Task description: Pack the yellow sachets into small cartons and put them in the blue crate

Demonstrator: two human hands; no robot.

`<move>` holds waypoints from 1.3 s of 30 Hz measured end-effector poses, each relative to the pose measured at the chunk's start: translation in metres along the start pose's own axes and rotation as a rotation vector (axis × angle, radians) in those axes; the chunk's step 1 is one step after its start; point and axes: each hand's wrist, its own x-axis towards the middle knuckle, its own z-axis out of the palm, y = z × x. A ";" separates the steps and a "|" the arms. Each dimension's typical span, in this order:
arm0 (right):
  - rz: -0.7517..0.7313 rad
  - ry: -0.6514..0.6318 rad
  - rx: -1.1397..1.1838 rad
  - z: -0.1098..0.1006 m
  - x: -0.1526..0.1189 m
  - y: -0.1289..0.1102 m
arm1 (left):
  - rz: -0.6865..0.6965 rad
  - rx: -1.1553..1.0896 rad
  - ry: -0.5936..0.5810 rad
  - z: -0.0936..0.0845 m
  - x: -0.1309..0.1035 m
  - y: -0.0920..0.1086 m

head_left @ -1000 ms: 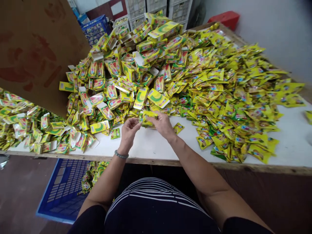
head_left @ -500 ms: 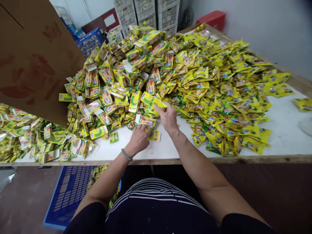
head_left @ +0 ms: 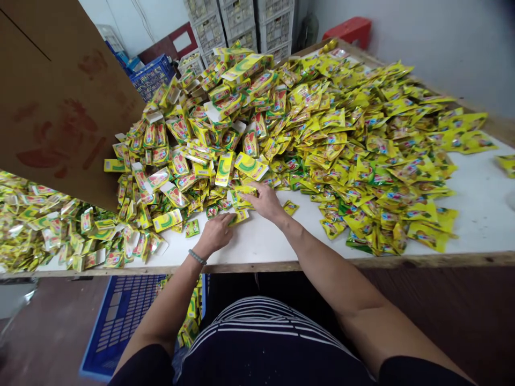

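My right hand (head_left: 266,203) pinches a small yellow packet (head_left: 246,190) just above the front of the pile. Below and to its left, my left hand (head_left: 217,234) has curled fingers against the end of a small yellow carton (head_left: 240,216) on the table; its fingertips are partly hidden. Between the two hands lies another packet or carton, mostly covered by the right fingers. A small green-and-yellow sachet (head_left: 192,229) rests left of my left hand. Behind them rises a heap of yellow cartons (head_left: 177,163) with clear windows, some with white flaps open.
A large pile of yellow sachets (head_left: 374,161) spreads over the right of the white table (head_left: 273,244). A big brown cardboard box (head_left: 60,96) leans in at left. Below the table edge stands a blue basket (head_left: 120,321) holding packets. White crates (head_left: 241,21) are stacked behind.
My right hand has moved down and left with the packet, towards my left hand. My left hand has shifted slightly left and down, with the carton at its fingers. The view has shifted slightly.
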 end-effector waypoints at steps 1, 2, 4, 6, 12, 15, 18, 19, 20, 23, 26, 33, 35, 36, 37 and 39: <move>0.018 0.030 -0.072 0.001 0.000 0.002 | -0.096 -0.086 0.039 0.003 -0.003 -0.003; 0.038 0.083 -0.139 0.001 0.000 0.004 | -0.191 -0.202 0.081 0.005 -0.005 -0.005; 0.062 0.176 -0.207 0.001 0.001 0.006 | -0.323 -0.532 0.153 0.011 -0.008 -0.009; 0.055 0.143 -0.160 0.002 -0.001 0.005 | -0.351 -0.912 0.185 0.015 -0.010 -0.011; 0.043 -0.247 -0.138 0.013 -0.009 -0.002 | -0.376 -1.334 0.260 0.019 -0.007 -0.017; 0.067 -0.363 -0.209 0.011 -0.009 -0.001 | -0.387 -1.352 0.238 0.023 -0.007 -0.023; 0.038 -0.454 -0.239 0.009 -0.009 -0.001 | -0.373 -1.349 0.212 0.030 -0.007 -0.025; 0.017 -0.482 -0.242 0.009 -0.009 -0.002 | -0.365 -1.347 0.196 0.032 -0.007 -0.025; -0.002 -0.502 -0.242 0.011 -0.010 -0.002 | -0.359 -1.347 0.182 0.033 -0.007 -0.025; -0.004 -0.477 -0.230 0.018 -0.013 -0.003 | -0.355 -1.368 0.183 0.033 -0.005 -0.021; 0.056 -0.358 -0.206 0.026 -0.018 -0.003 | -0.381 -1.426 0.179 0.032 -0.001 -0.017; 0.028 -0.213 0.026 0.034 -0.023 0.000 | -0.495 -1.592 0.197 0.025 0.006 -0.009; 0.012 -0.188 -0.016 0.037 -0.025 0.000 | -0.525 -1.615 0.230 0.023 0.005 -0.008; 0.011 -0.194 -0.040 0.038 -0.026 -0.001 | -0.538 -1.621 0.240 0.022 0.005 -0.008; 0.011 -0.210 -0.051 0.040 -0.027 -0.001 | -0.549 -1.627 0.249 0.022 0.005 -0.008; -0.018 -0.222 -0.054 0.041 -0.028 -0.001 | -0.553 -1.642 0.267 0.021 0.005 -0.009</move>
